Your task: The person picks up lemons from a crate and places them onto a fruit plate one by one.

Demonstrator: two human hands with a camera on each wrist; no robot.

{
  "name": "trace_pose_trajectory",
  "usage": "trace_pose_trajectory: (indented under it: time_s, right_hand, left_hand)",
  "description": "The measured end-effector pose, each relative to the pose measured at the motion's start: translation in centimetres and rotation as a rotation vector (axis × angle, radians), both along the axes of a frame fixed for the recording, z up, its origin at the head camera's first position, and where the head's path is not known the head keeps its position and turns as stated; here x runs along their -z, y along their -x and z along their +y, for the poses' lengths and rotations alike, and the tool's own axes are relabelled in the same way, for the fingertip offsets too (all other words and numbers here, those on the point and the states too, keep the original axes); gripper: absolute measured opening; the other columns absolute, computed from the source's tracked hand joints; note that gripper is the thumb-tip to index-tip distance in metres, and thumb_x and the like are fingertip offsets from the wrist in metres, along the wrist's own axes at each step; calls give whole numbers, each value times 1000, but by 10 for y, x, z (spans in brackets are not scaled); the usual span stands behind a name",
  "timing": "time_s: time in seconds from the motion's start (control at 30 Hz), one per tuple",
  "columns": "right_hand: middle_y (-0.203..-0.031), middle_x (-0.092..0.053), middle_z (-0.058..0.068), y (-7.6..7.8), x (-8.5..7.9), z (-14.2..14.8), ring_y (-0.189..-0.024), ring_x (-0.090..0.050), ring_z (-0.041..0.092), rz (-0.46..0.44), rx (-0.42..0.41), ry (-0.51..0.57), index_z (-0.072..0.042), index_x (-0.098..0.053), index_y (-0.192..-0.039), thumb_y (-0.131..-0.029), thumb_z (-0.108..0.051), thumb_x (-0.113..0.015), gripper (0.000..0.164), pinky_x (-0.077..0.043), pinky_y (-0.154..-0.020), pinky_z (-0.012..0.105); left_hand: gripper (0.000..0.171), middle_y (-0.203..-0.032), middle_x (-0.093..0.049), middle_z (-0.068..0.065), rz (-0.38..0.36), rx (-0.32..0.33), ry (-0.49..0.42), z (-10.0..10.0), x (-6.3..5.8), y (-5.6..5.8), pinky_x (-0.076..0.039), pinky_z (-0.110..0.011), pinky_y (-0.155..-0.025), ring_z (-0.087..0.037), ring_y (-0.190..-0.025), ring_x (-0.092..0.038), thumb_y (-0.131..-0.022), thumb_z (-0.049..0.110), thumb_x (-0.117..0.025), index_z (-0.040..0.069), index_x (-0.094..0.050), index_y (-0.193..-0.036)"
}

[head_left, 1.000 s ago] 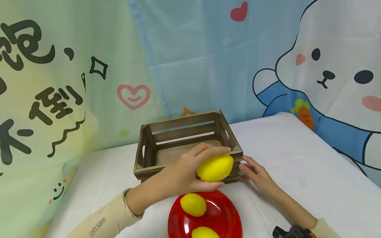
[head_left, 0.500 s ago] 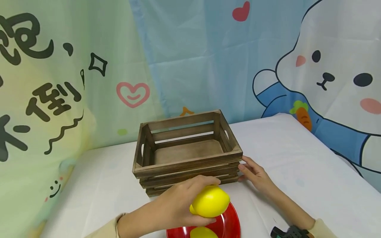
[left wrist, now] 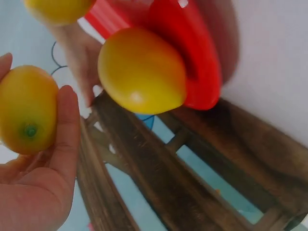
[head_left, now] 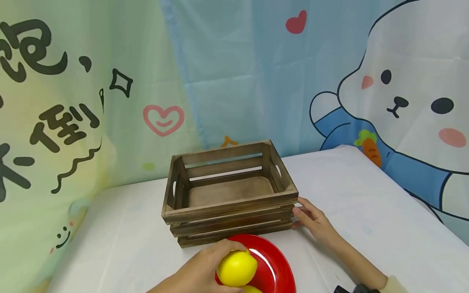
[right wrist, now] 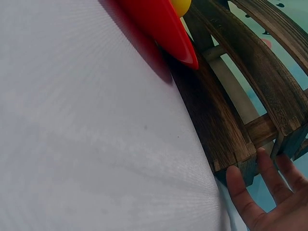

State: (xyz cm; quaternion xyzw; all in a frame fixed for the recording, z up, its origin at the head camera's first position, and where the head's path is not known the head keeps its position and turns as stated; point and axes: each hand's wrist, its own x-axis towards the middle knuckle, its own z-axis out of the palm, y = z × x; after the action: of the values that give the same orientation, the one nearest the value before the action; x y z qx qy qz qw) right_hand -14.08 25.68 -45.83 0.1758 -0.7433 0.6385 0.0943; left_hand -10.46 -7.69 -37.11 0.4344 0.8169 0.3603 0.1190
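Note:
My left hand [head_left: 205,266] holds a yellow lemon [head_left: 237,268] above the red plate [head_left: 280,266], thumb and fingers around its sides. In the left wrist view the held lemon [left wrist: 29,108] shows its green stem end between the fingers. A second lemon [left wrist: 142,70] lies on the plate, and another lemon [left wrist: 57,8] is cut off by the top edge. Behind the plate stands a brown slatted wooden crate [head_left: 234,213]. Against its right end rest the fingertips of my right hand [head_left: 318,224]; the right wrist view shows these fingers [right wrist: 240,192] extended at the lower corner.
A white cloth [head_left: 124,236] covers the table. Printed curtains [head_left: 227,73] hang right behind the crate. The plate's far rim lies close to the crate's front slats. A black device [head_left: 357,289] sits at my right wrist.
My left hand, still holding the lemon, has come down and back from the crate's front rim to the plate. The right hand stays at the crate's right end.

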Motion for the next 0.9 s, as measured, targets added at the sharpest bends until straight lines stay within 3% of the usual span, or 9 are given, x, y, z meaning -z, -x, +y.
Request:
trace_pose_trajectory:
  time_s: [0.33,0.57,0.73,0.9]
  right_hand:
    - [-102,-65,-14,1,0,-1,-71,-69,17,25,-32,7,-47,-50,-129,-99,3,-47,59,-57,-71,27]
    - [-101,-65,-14,2,-3,0,-71,-69,19,19,-28,-5,-48,-50,-130,-100,2,-47,58,-57,-71,27]
    - [-105,-66,-15,4,-2,0,-72,-69,16,49,-77,44,-44,-51,-132,-100,4,-46,59,-57,-71,26]
    - [-104,-66,-15,3,-2,-2,-72,-69,15,42,-86,65,-44,-52,-131,-100,5,-45,58,-57,-72,25]
  left_hand:
    - [56,-120,-57,10,-123,-39,92,-10,13,3,-52,-23,-85,-5,-100,-54,-81,42,-78,23,-52,-127]
    - [56,-122,-56,10,-160,-3,100,-11,27,6,-51,-23,-84,-6,-102,-53,-82,41,-77,25,-50,-129]
    - [54,-125,-53,16,-205,11,65,-10,36,6,-51,-22,-83,-5,-107,-52,-83,41,-76,33,-51,-130]
    - [55,-127,-51,15,-225,41,98,-9,46,6,-52,-22,-81,-5,-109,-50,-82,40,-76,37,-51,-131]
